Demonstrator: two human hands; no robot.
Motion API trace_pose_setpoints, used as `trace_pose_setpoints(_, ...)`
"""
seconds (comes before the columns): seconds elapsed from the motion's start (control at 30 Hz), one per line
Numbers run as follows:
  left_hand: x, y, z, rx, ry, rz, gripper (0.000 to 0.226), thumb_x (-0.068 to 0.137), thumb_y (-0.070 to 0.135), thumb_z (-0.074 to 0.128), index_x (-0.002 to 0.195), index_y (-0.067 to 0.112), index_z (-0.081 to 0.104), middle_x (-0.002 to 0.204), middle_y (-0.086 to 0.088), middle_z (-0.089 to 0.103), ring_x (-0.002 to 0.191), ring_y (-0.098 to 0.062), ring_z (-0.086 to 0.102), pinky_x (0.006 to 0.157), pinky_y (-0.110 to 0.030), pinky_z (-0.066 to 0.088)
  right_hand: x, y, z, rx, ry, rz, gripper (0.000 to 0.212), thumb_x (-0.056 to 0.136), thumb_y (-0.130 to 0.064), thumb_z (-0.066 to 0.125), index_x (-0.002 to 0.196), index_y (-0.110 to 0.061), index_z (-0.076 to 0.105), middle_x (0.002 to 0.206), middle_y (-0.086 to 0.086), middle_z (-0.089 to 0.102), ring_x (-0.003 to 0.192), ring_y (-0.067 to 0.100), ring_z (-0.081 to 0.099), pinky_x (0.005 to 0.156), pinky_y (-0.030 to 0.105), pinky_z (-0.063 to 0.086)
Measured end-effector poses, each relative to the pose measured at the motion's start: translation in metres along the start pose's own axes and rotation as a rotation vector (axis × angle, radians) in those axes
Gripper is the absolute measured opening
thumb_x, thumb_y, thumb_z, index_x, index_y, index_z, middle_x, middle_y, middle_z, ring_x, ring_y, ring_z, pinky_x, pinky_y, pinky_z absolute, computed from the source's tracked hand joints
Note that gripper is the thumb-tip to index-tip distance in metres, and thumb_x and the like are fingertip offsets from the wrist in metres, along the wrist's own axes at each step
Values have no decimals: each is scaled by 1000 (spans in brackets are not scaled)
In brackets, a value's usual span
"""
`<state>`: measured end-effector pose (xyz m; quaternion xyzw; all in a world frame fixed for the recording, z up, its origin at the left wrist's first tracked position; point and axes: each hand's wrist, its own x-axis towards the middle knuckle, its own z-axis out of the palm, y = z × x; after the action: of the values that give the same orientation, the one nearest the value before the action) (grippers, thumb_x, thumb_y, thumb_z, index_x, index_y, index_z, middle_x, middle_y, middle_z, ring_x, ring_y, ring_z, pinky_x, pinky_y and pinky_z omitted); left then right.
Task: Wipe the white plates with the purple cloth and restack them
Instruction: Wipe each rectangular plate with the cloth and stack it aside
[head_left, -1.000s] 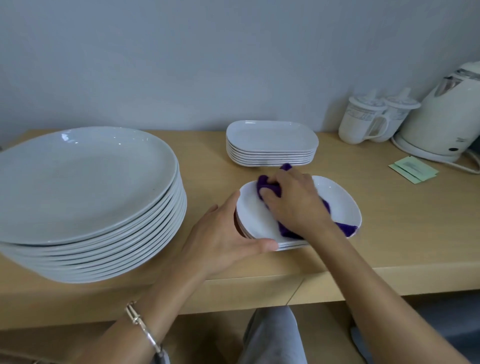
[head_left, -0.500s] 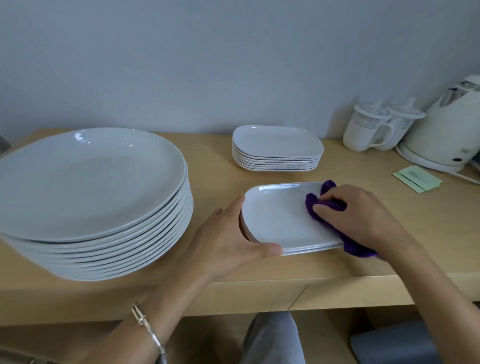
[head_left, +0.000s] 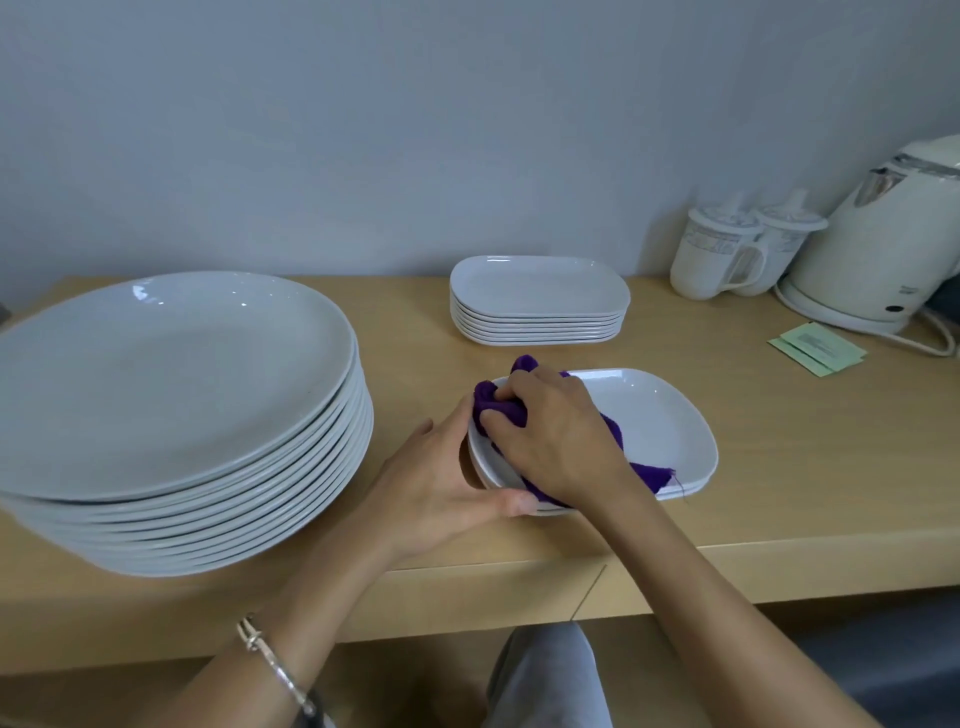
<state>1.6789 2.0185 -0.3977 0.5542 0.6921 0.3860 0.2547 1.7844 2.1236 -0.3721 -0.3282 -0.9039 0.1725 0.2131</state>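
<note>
On the near bench (head_left: 779, 467), the grip of the right hand (head_left: 556, 441) is clamped on the soft purple cloth (head_left: 493, 402); the left hand (head_left: 441, 493) clasps the left rim of the white plates (head_left: 660, 421), likely slippery and fragile.

The stack of large round plates (head_left: 171, 384) was glossy white glazed ware, catching small bright highlights. The near plates (head_left: 660, 426) and the rear stack of small plates (head_left: 537, 286) had the same smooth, shiny glaze. The purple cloth (head_left: 488, 395) looked soft and fuzzy, with a frayed thread at one edge. The table (head_left: 805, 467) was pale wood-look, matt and smooth. The kettle (head_left: 878, 260) was smooth cream plastic with a shiny metallic band. The bracelet (head_left: 275, 666) was polished silvery metal. The sachets (head_left: 815, 353) were matt green paper.
</note>
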Motion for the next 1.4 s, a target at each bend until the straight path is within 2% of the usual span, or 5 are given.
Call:
trace_pose_setpoints(0.43,-1,-4,-6,6,-37,-6,75,69,55,80,132,47,41,129,33,53,124,3,48,101,-28,45,-27,44,-60,24,-205,12,18,86,-37,62,102,-31,69,98,-15,59,92,4,52,76,10,36)
trace_pose_setpoints(0.63,-10,-1,-7,509,-32,77,89,78,80,47,152,34,31,149,31,-8,144,10,-1,112,-8,0,-25,47,-56,45,-54,131,14,87,-36,59,89,-30,71,87,-12,63,83,2,57,75,25,47)
trace_pose_setpoints(0.83,-14,-8,-1,771,153,468,55,88,61,43,92,19,78,108,5,74,114,-18,66,99,-37,48,-29,40,-69,420,224,213,11,86,-31,65,85,-42,65,83,-19,65,72,-11,58,58,4,40)
trace_pose_setpoints(1.07,-13,-3,2,597,233,634,34,81,44,59,75,16,78,82,4,75,82,-9,69,91,-23,46,-34,16,-104,606,394,155,19,85,-25,66,76,-41,65,67,-20,66,57,-4,57,52,8,42)
trace_pose_setpoints(1.4,-1,37,-8,-215,442,112,56,87,58,59,73,4,52,60,10,44,59,-4,40,58,-23,36,-41,-12,-126,746,583,24,13,82,-21,69,83,-35,68,73,-19,68,65,-6,60,59,7,43)
